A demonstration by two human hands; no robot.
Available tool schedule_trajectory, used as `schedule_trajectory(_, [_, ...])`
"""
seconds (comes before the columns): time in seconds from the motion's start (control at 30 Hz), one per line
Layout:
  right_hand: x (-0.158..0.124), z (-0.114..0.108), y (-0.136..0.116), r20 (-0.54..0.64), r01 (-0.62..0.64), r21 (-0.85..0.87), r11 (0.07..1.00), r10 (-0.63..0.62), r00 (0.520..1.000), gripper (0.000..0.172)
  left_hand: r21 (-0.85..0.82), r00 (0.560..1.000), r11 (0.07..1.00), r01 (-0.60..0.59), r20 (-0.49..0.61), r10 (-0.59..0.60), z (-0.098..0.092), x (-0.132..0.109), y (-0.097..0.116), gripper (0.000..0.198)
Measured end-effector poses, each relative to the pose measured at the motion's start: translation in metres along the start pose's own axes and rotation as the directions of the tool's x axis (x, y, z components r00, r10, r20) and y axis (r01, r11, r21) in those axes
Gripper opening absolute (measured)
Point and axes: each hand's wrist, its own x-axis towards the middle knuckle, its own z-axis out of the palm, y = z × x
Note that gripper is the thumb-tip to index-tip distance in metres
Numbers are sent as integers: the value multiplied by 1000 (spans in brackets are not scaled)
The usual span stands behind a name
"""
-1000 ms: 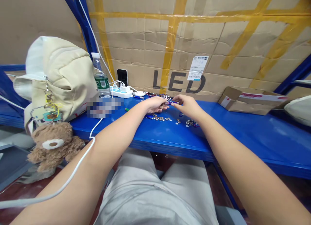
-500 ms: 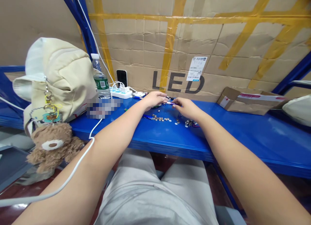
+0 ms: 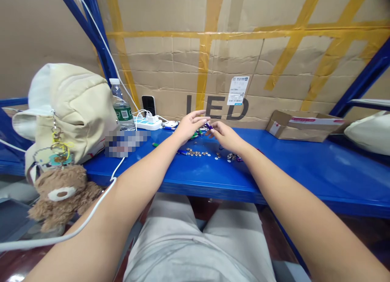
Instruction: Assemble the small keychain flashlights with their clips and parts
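Near the desk's [image 3: 292, 168] back edge, the right hand [image 3: 224, 134] pinches a purple piece [image 3: 209, 126]; the left hand's [image 3: 189, 126] grip is unclear.

Blue table [image 3: 292, 168]: bright, glare on your right
Your forearms [image 3: 137, 190]: stretched toward edges
Round pieces [image 3: 195, 153]: soft detail
Patch [image 3: 126, 143] at left: pixelated

A small, glossy purple piece [image 3: 209, 126] is held tilted in the right hand [image 3: 224, 135], beside the left hand [image 3: 188, 128], above the blue tabletop [image 3: 292, 164].
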Motion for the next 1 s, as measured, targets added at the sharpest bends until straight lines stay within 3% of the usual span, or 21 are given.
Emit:
schedule_trajectory(0.3, [0,2,1,-1,30,62,998,-30,1000,12,33,995,999,-10,100,7,1,-1,2,56])
schedule_trajectory(0.53, [0,3,0,-2,36,93,995,-36,999,12,13,993,999,50,105,-51,3,-2,5,60])
schedule_trajectory(0.63, [1,3,-1,-8,47,92,995,-46,999,11,-8,998,999,38,58,-38,0,0,8,52])
schedule_trajectory(0.73, [1,4,-1,-13,35,109,993,-34,999,9,202,999,979,36,-30,-30,-14,1,14,39])
schedule_trajectory(0.8, [1,4,-1,-12,39,137,990,-38,999,8,497,999,867,25,17,-39,-26,1,18,29])
schedule_trajectory(0.87, [0,4,-1,-7,53,144,988,-53,999,8,711,982,703,9,127,-141,-36,0,20,23])
schedule_trajectory(0.93, [0,3,-1,-7,74,120,990,-74,997,8,823,955,567,-24,186,-230,-42,-1,18,23])
schedule_trajectory(1.0, [0,3,0,-15,103,82,991,-102,995,10,858,937,511,-52,218,-271,-42,-2,14,24])
